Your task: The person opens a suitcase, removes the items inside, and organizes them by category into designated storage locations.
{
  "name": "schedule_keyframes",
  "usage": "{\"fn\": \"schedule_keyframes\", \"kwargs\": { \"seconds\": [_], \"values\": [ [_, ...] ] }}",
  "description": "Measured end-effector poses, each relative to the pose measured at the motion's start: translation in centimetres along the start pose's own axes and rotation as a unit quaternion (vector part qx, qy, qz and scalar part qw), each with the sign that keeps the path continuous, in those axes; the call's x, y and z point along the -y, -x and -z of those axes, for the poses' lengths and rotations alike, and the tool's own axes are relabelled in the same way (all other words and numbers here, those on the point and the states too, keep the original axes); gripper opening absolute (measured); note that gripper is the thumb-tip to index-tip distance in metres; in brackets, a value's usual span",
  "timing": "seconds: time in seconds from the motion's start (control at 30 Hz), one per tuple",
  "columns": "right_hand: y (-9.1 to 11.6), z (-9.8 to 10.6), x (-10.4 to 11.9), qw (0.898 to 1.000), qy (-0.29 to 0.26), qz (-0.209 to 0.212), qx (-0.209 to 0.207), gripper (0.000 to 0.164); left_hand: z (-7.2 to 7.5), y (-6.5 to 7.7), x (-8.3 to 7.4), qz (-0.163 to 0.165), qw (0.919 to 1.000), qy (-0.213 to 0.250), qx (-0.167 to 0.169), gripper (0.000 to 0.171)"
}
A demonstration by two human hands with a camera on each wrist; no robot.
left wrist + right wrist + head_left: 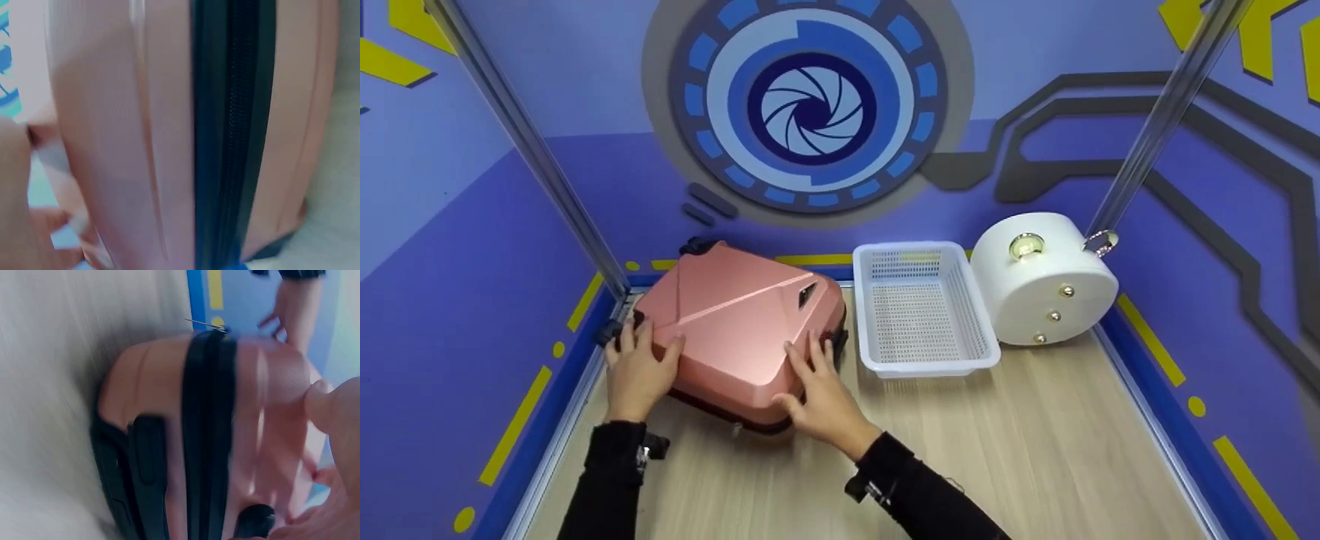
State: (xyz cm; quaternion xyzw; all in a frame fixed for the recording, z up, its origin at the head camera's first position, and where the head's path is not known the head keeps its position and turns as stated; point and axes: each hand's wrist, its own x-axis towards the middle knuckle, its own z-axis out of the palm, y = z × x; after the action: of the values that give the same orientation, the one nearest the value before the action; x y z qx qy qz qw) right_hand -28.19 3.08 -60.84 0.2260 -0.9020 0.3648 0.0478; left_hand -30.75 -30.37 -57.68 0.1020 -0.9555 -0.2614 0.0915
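Note:
A rose-pink hard-shell suitcase (735, 322) lies flat and turned at an angle on the floor, its black wheels (697, 246) toward the back left. My left hand (637, 371) rests on its left side, fingers spread over the edge. At the near right corner, my right hand (821, 401) touches the shell with fingers extended. A black zipper (242, 124) runs along the side in the left wrist view. In the right wrist view, the zipper band (208, 439), a metal zipper pull (216, 328) and a black side handle (149, 450) show.
Right of the suitcase stands a white perforated plastic basket (994, 356). Beside it sits a white round case (1027, 300) with gold studs and a gold-rimmed opening. Blue-purple printed walls (607, 187) and metal posts (529, 142) enclose the wood-patterned floor (1020, 427).

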Motion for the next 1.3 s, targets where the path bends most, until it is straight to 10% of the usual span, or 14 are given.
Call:
{"fn": "schedule_keyframes", "kwargs": {
  "seconds": [0.33, 0.6, 0.83, 1.0, 1.13, 1.2, 1.3],
  "values": [
    [-1.8, 2.7, -2.7, 0.995, 0.009, 0.01, -0.097, 0.053, -2.7, 6.8, -3.2, -0.014, 0.9909, -0.048, -0.125, 0.08],
    [-2.3, 3.4, -2.6, 0.998, 0.008, 0.025, -0.055, 0.06, -0.7, 4.1, -2.8, -0.044, 0.9956, -0.023, -0.079, 0.083],
    [-3.1, 3.1, -3.3, 0.997, 0.017, 0.046, -0.053, 0.056, -2.1, 4.1, -2.3, -0.024, 0.9988, -0.033, -0.028, 0.089],
    [-3.8, 2.9, -3.4, 0.997, 0.013, 0.057, -0.057, 0.055, -3.5, 5.6, -3.2, -0.061, 0.9858, -0.034, -0.153, 0.067],
    [-4.0, 2.7, -3.4, 0.998, 0.008, 0.055, -0.041, 0.057, -6.0, 7.3, -5.0, -0.169, 0.9463, -0.017, -0.275, 0.029],
    [-4.0, 2.6, -3.4, 0.998, 0.007, 0.057, -0.035, 0.057, -7.6, 8.5, -6.0, -0.206, 0.944, -0.003, -0.258, 0.028],
    [-4.0, 2.5, -3.4, 0.997, 0.009, 0.064, -0.039, 0.057, -10.1, 10.1, -7.5, -0.207, 0.965, 0.016, -0.16, 0.029]
  ]
}}
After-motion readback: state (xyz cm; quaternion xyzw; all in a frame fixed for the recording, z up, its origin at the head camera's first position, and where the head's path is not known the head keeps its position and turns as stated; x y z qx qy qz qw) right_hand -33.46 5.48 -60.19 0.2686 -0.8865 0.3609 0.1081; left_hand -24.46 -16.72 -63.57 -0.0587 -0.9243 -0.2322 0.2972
